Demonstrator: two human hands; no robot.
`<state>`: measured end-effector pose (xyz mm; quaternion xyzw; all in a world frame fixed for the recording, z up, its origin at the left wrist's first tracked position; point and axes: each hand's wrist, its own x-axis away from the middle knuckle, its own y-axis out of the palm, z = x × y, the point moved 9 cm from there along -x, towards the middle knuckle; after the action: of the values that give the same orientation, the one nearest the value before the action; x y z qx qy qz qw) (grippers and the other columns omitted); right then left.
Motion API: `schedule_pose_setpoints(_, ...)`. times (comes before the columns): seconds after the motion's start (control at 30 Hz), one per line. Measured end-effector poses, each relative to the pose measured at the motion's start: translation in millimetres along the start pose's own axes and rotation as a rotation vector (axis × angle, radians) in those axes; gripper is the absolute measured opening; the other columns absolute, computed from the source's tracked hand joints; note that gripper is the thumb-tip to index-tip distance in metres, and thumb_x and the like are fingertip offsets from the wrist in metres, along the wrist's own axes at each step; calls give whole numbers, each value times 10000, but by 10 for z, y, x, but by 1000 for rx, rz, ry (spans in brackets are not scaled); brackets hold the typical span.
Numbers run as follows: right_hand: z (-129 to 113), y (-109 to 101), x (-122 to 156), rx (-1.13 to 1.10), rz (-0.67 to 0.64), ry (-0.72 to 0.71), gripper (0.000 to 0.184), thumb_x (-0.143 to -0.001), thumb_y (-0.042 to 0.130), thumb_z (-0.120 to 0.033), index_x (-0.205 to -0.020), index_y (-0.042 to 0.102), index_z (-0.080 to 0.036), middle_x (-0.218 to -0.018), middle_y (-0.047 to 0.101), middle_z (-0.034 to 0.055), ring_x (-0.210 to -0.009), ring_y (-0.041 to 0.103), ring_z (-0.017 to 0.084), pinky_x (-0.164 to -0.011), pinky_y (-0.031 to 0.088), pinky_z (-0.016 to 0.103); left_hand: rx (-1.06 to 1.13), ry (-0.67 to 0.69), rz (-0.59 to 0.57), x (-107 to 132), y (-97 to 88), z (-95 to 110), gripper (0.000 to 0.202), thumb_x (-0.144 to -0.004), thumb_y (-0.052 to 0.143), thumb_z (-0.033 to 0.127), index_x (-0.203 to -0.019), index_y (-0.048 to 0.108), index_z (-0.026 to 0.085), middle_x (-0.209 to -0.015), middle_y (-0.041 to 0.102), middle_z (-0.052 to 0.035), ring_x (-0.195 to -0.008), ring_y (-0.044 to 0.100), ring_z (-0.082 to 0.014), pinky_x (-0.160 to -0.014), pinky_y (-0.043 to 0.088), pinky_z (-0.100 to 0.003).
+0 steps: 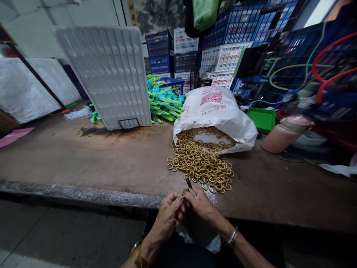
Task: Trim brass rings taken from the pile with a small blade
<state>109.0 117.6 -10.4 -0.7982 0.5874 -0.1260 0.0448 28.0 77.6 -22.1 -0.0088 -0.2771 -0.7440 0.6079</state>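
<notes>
My two hands meet in front of the table's near edge, fingertips close together. My right hand (pixel 202 204) is closed round a small knife (pixel 189 184) with a dark, narrow blade that points up and away. The fingers of my left hand (pixel 169 214) are pinched beside it; whatever small piece lies between them is too small to make out. Just beyond the hands is a heap of gold-coloured rings (pixel 205 163). It spills from the mouth of a white sack (pixel 217 106) with red print, lying on its side.
The brown table (pixel 125 160) carries an upright pale ribbed tray (pixel 111 78) on the left. Behind are bright green and blue pieces (pixel 164 100) and stacked crates (pixel 158 44). On the right stand a green tray (pixel 260 120) and a pink bottle (pixel 287 134).
</notes>
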Motion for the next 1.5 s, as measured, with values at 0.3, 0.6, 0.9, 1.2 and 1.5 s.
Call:
schedule_pose_setpoints(0.3,-73,39,101,523,-6,-170,141,-666,360,-105,-704,460,-196,-587,505,-23,-537,436,110,-537,311,209,-10,56,64,11,-74,72,337,-712,548,488,-693,419,177,-543,454,65,-371,313,-18,-354,194,-145)
schedule_pose_setpoints(0.6,-74,155,130,749,-94,-176,288,-598,346,-43,-808,480,-187,-650,571,3,-582,482,124,-565,288,213,-55,72,137,22,-150,105,327,-679,603,456,-655,437,175,-500,459,66,-361,320,-21,-360,200,-153)
schedule_pose_setpoints(0.9,101,-194,-110,1060,116,-59,261,-709,379,-67,-920,489,-174,-718,616,32,-640,554,144,-544,250,241,81,55,-42,169,32,127,284,-724,565,442,-709,431,192,-540,484,57,-348,318,-25,-324,189,-146)
schedule_pose_setpoints(1.2,9,-255,-323,1196,250,48,150,-798,411,-153,-936,451,-197,-755,633,52,-673,603,176,-550,281,250,298,-4,-9,51,-103,18,186,-741,570,325,-761,491,158,-736,573,-26,-459,429,-50,-348,218,-146)
schedule_pose_setpoints(1.5,78,-114,-147,1114,98,-125,308,-726,428,-108,-1022,461,-183,-906,610,63,-821,548,187,-663,294,263,527,-81,17,-21,-249,-132,176,-714,610,299,-737,565,131,-726,553,-29,-584,508,-91,-391,292,-155)
